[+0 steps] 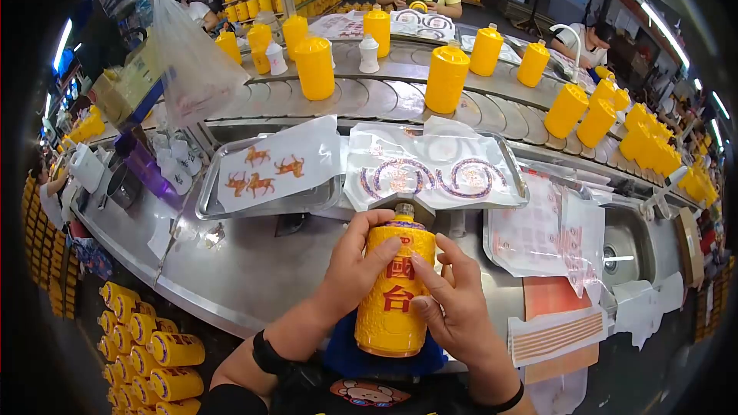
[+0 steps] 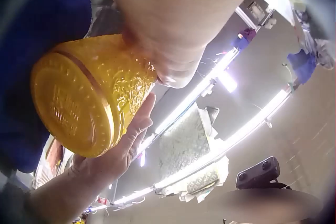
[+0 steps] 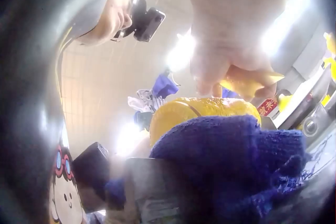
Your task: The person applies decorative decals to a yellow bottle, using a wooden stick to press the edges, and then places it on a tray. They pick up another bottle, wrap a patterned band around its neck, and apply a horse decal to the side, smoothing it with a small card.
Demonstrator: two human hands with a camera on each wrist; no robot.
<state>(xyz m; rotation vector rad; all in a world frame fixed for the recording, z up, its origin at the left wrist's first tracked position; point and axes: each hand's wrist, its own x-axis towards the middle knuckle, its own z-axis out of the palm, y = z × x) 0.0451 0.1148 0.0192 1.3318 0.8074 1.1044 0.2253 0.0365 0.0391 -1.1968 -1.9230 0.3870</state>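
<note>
A yellow bottle (image 1: pixel 393 323) with red characters and a clear neck lies tilted over a blue cloth (image 1: pixel 346 347), its base toward the person. My left hand (image 1: pixel 350 269) grips its upper left side, thumb on the front near the shoulder. On the right side, my right hand (image 1: pixel 461 307) has its fingers spread and slightly bent, the fingertips at the red characters. The left wrist view shows the bottle's round base (image 2: pixel 73 103) and the right hand (image 2: pixel 113 163) beside it. In the right wrist view the bottle (image 3: pixel 184 116) rests against the blue cloth (image 3: pixel 226 155), below the right hand (image 3: pixel 231 61).
Ahead lie a tray of horse decals (image 1: pixel 261 173) and a sheet of curved decals (image 1: pixel 430 177). Beyond, yellow bottles (image 1: pixel 315 69) stand on a conveyor (image 1: pixel 384 92). At right are more sheets (image 1: pixel 530 223) and a sink (image 1: pixel 626 250); at lower left, stacked bottles (image 1: pixel 177 348). Several people sit around.
</note>
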